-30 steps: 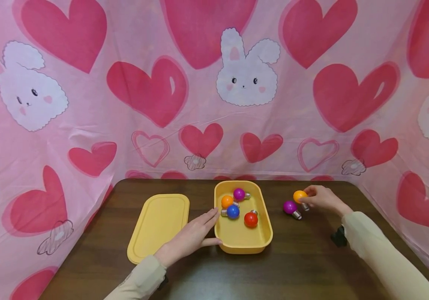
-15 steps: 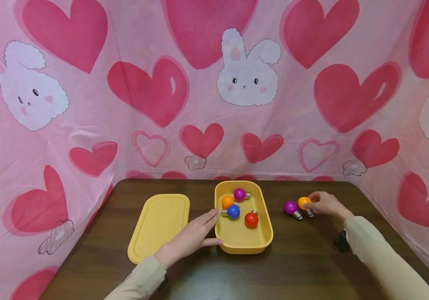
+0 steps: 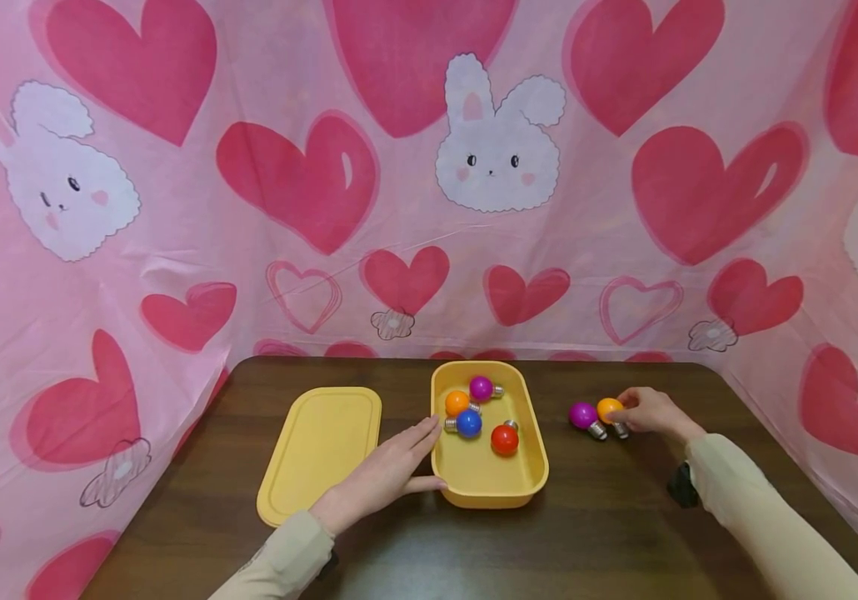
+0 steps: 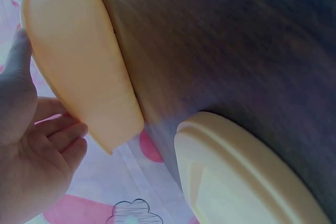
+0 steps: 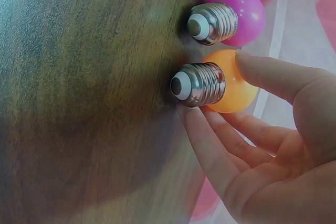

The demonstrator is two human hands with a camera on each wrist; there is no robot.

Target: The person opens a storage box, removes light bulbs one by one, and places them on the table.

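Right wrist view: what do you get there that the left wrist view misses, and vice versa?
Only the right wrist view: the right hand pinching an orange bulb, with a purple bulb next to it.
Only the left wrist view: the left hand at the rim of the yellow box, seen from outside, and the yellow lid.
Both: the dark wooden table and the pink patterned cloth.
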